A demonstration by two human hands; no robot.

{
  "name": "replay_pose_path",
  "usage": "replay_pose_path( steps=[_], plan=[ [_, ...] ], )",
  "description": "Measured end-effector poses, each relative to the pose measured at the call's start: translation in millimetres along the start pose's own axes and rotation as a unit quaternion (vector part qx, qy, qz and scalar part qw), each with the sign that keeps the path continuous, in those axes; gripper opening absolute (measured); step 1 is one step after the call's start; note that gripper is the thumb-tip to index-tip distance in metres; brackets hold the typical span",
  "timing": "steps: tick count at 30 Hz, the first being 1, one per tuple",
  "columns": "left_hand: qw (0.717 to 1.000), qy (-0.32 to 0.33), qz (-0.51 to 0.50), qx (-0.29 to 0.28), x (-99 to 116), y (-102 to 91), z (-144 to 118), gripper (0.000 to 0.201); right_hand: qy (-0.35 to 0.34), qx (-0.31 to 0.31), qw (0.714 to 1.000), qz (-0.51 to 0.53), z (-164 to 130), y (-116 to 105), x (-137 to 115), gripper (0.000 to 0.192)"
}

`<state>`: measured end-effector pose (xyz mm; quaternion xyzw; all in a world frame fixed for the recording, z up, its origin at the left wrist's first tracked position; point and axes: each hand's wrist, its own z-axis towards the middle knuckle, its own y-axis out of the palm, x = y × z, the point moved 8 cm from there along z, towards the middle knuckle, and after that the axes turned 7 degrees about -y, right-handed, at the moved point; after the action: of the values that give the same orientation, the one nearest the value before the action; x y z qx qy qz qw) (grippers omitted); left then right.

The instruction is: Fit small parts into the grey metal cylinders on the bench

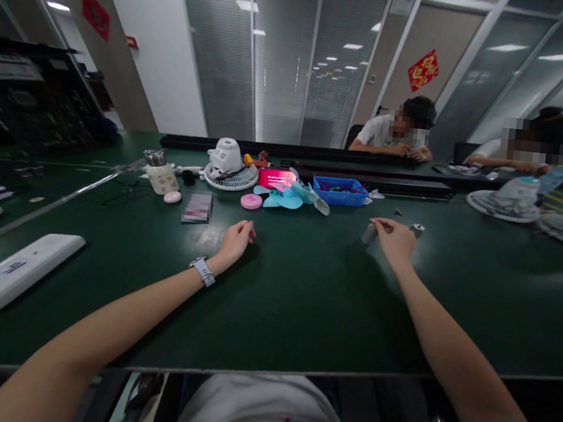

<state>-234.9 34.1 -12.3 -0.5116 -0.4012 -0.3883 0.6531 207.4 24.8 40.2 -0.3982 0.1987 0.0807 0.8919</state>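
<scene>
Right hand [395, 242], fingertips close together at a grey cylinder's top [369, 234], clamped or merely touching unclear, second cylinder [417, 230] beside the knuckles, left hand [236, 241] loosely curled over the green table [297, 300], fingertips apart, red screen's white text [275, 179] illegibly small.

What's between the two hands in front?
In the head view, green tabletop lies between the left hand and the right hand, plus a grey cylinder near the right one.

office-type wkshop; grn bench [303, 294]; fan pts [226, 156]; glass partn [281, 43] w/ blinds [276, 96]
</scene>
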Motion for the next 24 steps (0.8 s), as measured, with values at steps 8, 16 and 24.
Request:
replay_pose_path(
  steps=[8, 16, 24],
  plan=[
    [1.000, 0.010, 0.014, -0.012, 6, 2.6, -2, 0.038, 0.019, -0.023, 0.999, -0.025, 0, 2, 3, 0.040],
    [1.000, 0.010, 0.023, -0.013, 3, 3.9, -1, 0.037, 0.053, -0.009, 0.999, 0.008, 2, 9, 20, 0.043],
    [0.999, 0.010, 0.046, -0.010, 5, 4.0, -3, 0.040, 0.055, -0.074, 0.996, 0.013, -1, 18, 19, 0.045]
  ],
)
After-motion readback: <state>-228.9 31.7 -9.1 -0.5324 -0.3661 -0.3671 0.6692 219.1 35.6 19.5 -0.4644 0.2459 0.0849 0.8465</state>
